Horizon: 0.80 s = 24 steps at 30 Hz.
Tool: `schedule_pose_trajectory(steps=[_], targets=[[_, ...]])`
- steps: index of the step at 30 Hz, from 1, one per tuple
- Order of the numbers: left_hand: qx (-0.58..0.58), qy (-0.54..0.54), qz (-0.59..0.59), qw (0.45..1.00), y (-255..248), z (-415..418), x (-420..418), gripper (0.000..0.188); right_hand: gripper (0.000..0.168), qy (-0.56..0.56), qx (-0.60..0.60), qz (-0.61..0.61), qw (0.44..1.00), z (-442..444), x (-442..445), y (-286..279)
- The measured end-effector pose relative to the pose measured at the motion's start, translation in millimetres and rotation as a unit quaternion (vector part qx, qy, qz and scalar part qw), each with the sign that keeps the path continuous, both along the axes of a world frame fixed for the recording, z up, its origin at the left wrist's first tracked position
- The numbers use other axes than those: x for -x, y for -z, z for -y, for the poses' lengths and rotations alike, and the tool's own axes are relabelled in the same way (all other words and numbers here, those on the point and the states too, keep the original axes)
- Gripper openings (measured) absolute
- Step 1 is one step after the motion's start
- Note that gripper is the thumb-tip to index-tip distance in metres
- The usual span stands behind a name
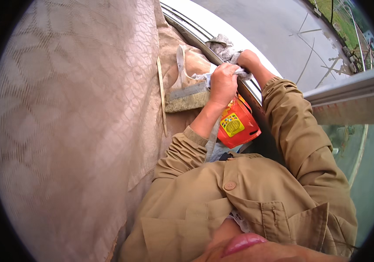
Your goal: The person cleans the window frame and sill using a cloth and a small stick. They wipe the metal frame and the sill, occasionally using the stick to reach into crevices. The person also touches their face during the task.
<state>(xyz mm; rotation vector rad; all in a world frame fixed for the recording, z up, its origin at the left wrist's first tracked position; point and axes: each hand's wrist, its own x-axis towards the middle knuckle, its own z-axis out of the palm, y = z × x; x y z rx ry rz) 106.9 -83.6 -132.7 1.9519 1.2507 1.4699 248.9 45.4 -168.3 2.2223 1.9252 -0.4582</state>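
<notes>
A grey speckled cloth lies bunched over the white window sill with its grooved track. My right hand is closed on the cloth just outside the inner edge. Beside it, on the inner side, my left hand grips another part of the same cloth; folds show on both sides of its fist. Left of that hand lies a brush with a grey back and pale yellowish bristles, partly covered by my hand. Under my left wrist is a red plastic package with a yellow printed patch.
A large brown patterned leather-like cover fills the left side. A thin wooden strip lies along its edge, near a pale curved strap. To the right stands a window sash frame. Beyond the sill, grey ground and poles show far below.
</notes>
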Motion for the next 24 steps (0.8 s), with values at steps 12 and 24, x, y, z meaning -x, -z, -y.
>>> schedule_pose_trajectory(steps=[12, 24], targets=[[0.067, -0.132, -0.036, 0.988, -53, -123, 54, 0.016, 0.021, -0.218, 0.034, 0.044, 0.974, -138, 78, -53], [0.107, -0.185, 0.015, 0.977, -19, -256, 127, 0.022, 0.018, -0.131, -0.090, -0.078, 0.984, -381, 198, -9]])
